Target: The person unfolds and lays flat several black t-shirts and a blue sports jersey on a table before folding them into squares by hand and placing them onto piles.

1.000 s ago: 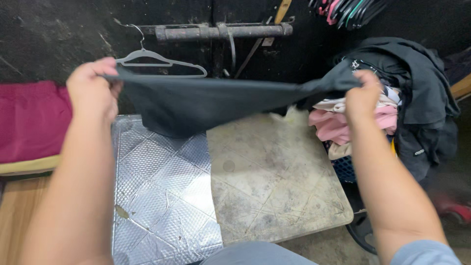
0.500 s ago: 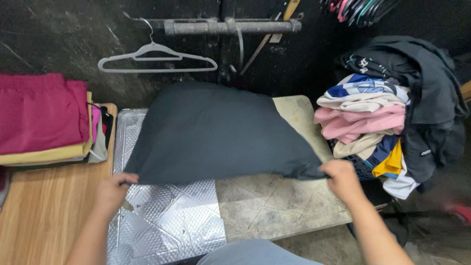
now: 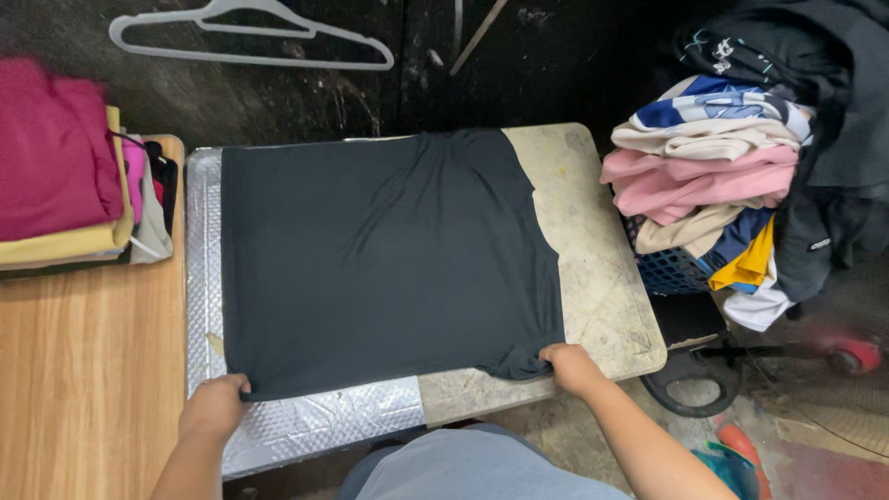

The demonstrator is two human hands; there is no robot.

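A black garment (image 3: 380,250) lies spread flat on the ironing table (image 3: 593,259), over its silver foil padding (image 3: 199,278). My left hand (image 3: 215,406) pinches the garment's near left corner at the table's front edge. My right hand (image 3: 569,363) grips the near right corner, where the cloth bunches a little. The far edge of the garment reaches the back of the table.
A stack of folded clothes, magenta on top (image 3: 56,148), sits on the wooden bench (image 3: 83,370) at left. A white hanger (image 3: 250,42) hangs on the dark wall. A heap of mixed clothes (image 3: 713,176) fills a blue basket (image 3: 671,268) at right, with a dark jacket (image 3: 833,111) behind.
The garment went from being held up stretched in the air to lying flat on the table. Both hands came down to the near edge, still holding its corners.
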